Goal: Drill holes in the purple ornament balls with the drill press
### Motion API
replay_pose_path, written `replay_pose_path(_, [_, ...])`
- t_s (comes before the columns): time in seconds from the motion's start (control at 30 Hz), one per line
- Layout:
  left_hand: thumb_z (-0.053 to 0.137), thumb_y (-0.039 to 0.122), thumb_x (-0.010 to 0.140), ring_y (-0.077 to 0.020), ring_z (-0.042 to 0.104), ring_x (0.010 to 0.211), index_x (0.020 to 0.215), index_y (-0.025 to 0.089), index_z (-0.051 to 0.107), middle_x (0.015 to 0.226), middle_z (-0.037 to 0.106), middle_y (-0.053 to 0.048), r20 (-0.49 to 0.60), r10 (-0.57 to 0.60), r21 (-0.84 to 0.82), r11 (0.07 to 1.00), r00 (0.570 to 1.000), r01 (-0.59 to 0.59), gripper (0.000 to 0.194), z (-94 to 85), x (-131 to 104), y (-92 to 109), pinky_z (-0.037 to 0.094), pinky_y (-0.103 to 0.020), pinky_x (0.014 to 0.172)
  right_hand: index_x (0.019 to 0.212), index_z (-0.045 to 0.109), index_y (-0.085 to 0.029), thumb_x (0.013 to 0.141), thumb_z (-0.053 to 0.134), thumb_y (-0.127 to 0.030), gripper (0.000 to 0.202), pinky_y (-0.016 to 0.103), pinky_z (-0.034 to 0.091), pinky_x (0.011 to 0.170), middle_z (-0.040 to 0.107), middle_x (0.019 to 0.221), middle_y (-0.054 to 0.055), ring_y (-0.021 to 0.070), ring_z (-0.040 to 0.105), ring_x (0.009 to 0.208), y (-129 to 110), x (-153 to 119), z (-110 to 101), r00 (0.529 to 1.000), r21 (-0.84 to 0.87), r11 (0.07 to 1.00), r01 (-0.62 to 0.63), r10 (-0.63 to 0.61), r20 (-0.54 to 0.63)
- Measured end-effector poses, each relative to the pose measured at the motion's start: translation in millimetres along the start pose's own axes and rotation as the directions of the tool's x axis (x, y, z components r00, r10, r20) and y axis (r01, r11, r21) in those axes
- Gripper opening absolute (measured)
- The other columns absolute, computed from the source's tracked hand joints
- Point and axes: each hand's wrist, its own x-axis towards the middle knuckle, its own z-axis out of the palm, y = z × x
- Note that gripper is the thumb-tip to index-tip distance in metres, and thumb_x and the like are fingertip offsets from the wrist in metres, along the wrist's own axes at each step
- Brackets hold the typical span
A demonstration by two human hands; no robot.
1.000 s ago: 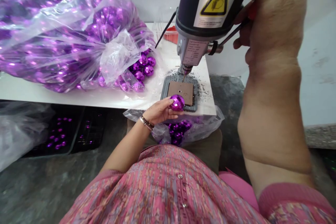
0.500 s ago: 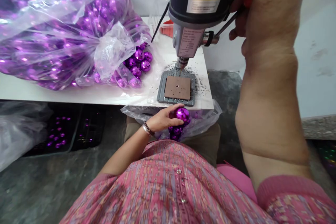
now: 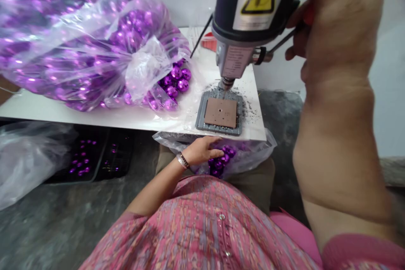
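My left hand (image 3: 202, 150) is over the lap at the table's front edge, fingers apart and holding nothing, above purple shiny balls (image 3: 220, 162) in a clear plastic bag (image 3: 253, 154). At the upper right my right hand (image 3: 335, 21) is wrapped round the red-tipped lever (image 3: 281, 45) of a drill press (image 3: 232, 57). Below its chuck, a square brown plate (image 3: 220, 112) with a small hole lies on the grey base (image 3: 200, 120). No ball is on the plate.
A large clear bag of purple balls (image 3: 79, 46) covers the table's left part, with loose balls (image 3: 182, 85) at its mouth. Dark shavings surround the base. A red object (image 3: 209, 42) lies behind. Dark crates (image 3: 101, 152) with purple balls stand at lower left.
The purple ball that was between my left thumb and fingers has left them, and the hand is open. My right hand still grips the lever. The whole view has shifted slightly.
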Motion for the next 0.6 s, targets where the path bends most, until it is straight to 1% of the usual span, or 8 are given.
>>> replay_pose_path(0.1, [0.065, 0.034, 0.09, -0.0232, 0.07, 0.101, 0.12, 0.019, 0.073, 0.115, 0.077, -0.009, -0.211, 0.037, 0.114, 0.993, 0.977, -0.013, 0.034, -40.3, 13, 12, 0.053, -0.037, 0.098, 0.062, 0.047, -0.017, 0.086, 0.047, -0.027, 0.026, 0.024, 0.02, 0.032, 0.05, 0.053, -0.005, 0.0034, 0.033, 0.034, 3, -4, 1, 1.0, 0.079, 0.997, 0.025, -0.024, -0.012])
replay_pose_path(0.13, [0.06, 0.029, 0.093, -0.0234, 0.069, 0.103, 0.123, 0.018, 0.071, 0.117, 0.076, -0.01, -0.332, 0.029, 0.177, 0.984, 0.943, 0.032, 0.034, -56.7, 21, 16, 0.052, -0.038, 0.1, 0.061, 0.048, -0.016, 0.085, 0.048, -0.028, 0.026, 0.024, 0.021, 0.031, 0.051, 0.054, -0.005, 0.0037, 0.034, 0.035, 4, -4, 0, 0.999, 0.089, 0.995, 0.044, -0.043, -0.01])
replay_pose_path(0.2, [0.052, 0.017, 0.093, -0.0262, 0.067, 0.112, 0.129, 0.012, 0.068, 0.123, 0.073, -0.016, -0.551, 0.017, 0.309, 0.933, 0.834, 0.185, 0.039, -90.5, 40, 21, 0.049, -0.04, 0.106, 0.061, 0.05, -0.017, 0.083, 0.05, -0.031, 0.026, 0.025, 0.022, 0.031, 0.054, 0.056, -0.004, 0.0048, 0.038, 0.036, 6, -5, -1, 0.997, 0.08, 0.994, 0.072, -0.072, -0.004])
replay_pose_path(0.23, [0.049, 0.012, 0.093, -0.0278, 0.063, 0.12, 0.131, 0.01, 0.066, 0.129, 0.07, -0.018, -0.609, 0.046, 0.385, 0.89, 0.792, 0.244, 0.042, -106.3, 50, 23, 0.046, -0.04, 0.109, 0.061, 0.05, -0.018, 0.083, 0.051, -0.032, 0.026, 0.026, 0.022, 0.031, 0.055, 0.056, -0.004, 0.0054, 0.039, 0.036, 8, -5, -2, 0.997, 0.066, 0.995, 0.078, -0.077, -0.01])
replay_pose_path(0.3, [0.045, 0.008, 0.092, -0.0314, 0.058, 0.129, 0.134, 0.012, 0.065, 0.136, 0.065, -0.02, -0.641, 0.108, 0.53, 0.779, 0.76, 0.337, 0.046, -131.9, 71, 24, 0.043, -0.044, 0.11, 0.062, 0.051, -0.018, 0.083, 0.052, -0.034, 0.027, 0.025, 0.023, 0.033, 0.057, 0.058, -0.004, 0.0053, 0.041, 0.037, 9, -6, -4, 0.997, 0.019, 0.997, 0.077, -0.076, -0.021])
replay_pose_path(0.37, [0.048, 0.01, 0.091, -0.0368, 0.054, 0.13, 0.139, 0.017, 0.062, 0.142, 0.061, -0.02, -0.606, 0.127, 0.644, 0.658, 0.785, 0.39, 0.051, -147.4, 88, 23, 0.043, -0.051, 0.107, 0.064, 0.053, -0.018, 0.084, 0.054, -0.037, 0.028, 0.023, 0.025, 0.035, 0.059, 0.06, -0.004, 0.0045, 0.043, 0.039, 11, -7, -6, 0.997, -0.021, 0.998, 0.066, -0.067, -0.037])
replay_pose_path(0.47, [0.051, 0.015, 0.089, -0.0415, 0.052, 0.127, 0.143, 0.022, 0.058, 0.141, 0.059, -0.02, -0.568, 0.092, 0.718, 0.541, 0.818, 0.438, 0.055, -154.9, 107, 19, 0.04, -0.059, 0.103, 0.069, 0.058, -0.018, 0.087, 0.055, -0.043, 0.031, 0.021, 0.028, 0.039, 0.061, 0.065, -0.005, 0.0038, 0.047, 0.043, 13, -10, -9, 0.995, -0.049, 0.995, 0.091, -0.093, -0.042])
replay_pose_path(0.6, [0.048, 0.016, 0.09, -0.0407, 0.053, 0.125, 0.139, 0.021, 0.059, 0.137, 0.06, -0.021, -0.577, 0.069, 0.725, 0.503, 0.814, 0.471, 0.051, -155.6, 115, 13, 0.036, -0.059, 0.103, 0.07, 0.062, -0.018, 0.088, 0.055, -0.047, 0.035, 0.022, 0.028, 0.04, 0.062, 0.065, -0.004, 0.0036, 0.048, 0.044, 17, -13, -10, 0.99, -0.062, 0.99, 0.127, -0.13, -0.049])
